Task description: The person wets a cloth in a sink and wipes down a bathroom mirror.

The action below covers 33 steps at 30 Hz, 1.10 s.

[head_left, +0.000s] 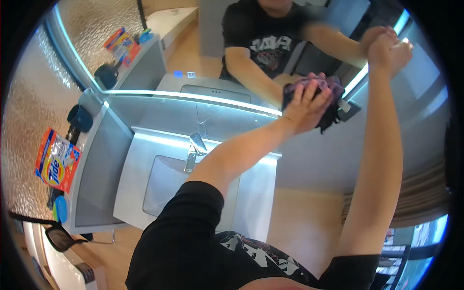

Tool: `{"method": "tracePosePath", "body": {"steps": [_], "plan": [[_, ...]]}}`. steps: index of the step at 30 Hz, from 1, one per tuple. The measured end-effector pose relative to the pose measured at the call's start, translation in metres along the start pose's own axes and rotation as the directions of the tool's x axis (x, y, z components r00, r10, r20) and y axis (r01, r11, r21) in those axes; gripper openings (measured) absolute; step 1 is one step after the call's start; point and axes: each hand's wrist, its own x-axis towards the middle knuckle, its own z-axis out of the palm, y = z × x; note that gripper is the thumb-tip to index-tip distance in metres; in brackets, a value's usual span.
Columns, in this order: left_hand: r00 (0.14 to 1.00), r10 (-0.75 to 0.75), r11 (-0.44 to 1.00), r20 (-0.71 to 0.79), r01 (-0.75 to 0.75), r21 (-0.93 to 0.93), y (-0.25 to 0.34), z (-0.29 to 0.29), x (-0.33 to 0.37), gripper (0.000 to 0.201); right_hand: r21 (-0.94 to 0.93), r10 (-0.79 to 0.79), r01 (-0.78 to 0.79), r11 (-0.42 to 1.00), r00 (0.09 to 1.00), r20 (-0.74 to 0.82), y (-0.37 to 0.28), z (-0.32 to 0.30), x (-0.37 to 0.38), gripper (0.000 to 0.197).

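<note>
My left hand presses a dark purple cloth against the lit mirror. Its fingers spread over the bunched cloth, and a loose fold hangs below the mirror's edge. My right arm reaches up to the mirror's lit right side. There my right hand is closed with curled fingers, seemingly round the mirror's edge; the fingertips are partly hidden. In the glass, the reflection of my arms and black T-shirt meets both hands.
Below the mirror are a white washbasin and a chrome faucet. On the left, a grey partition carries a dark blue mug, an orange detergent bag and a blue-green brush. A striped curtain hangs at right.
</note>
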Motion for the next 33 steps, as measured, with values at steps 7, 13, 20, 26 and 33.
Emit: {"method": "tracePosePath", "body": {"steps": [7,13,20,26,33], "plan": [[0.980,0.197,0.980,0.038,-0.197,-0.009,0.002,-0.022,0.017,0.045,-0.127,-0.131,0.126,0.984,0.991,-0.034,0.070,0.028,0.023,0.050],[0.950,0.312,0.950,-0.030,-0.312,0.002,-0.053,-0.046,0.007,0.050,-0.251,-0.090,0.089,0.964,0.996,0.009,0.155,0.033,0.039,0.055],[0.936,0.340,0.936,0.093,-0.326,-0.134,-0.150,-0.122,-0.003,0.054,-0.183,0.115,-0.094,0.979,0.987,0.112,0.193,0.001,0.054,0.069],[0.992,0.034,0.979,0.123,-0.058,0.194,-0.310,-0.153,-0.078,0.079,-0.331,0.284,-0.215,0.919,0.942,0.176,0.220,-0.038,0.073,0.082],[0.973,-0.229,0.956,0.005,0.224,0.188,-0.351,-0.135,-0.082,0.070,-0.435,0.151,-0.025,0.900,0.954,0.259,0.254,-0.216,0.025,0.092]]}}
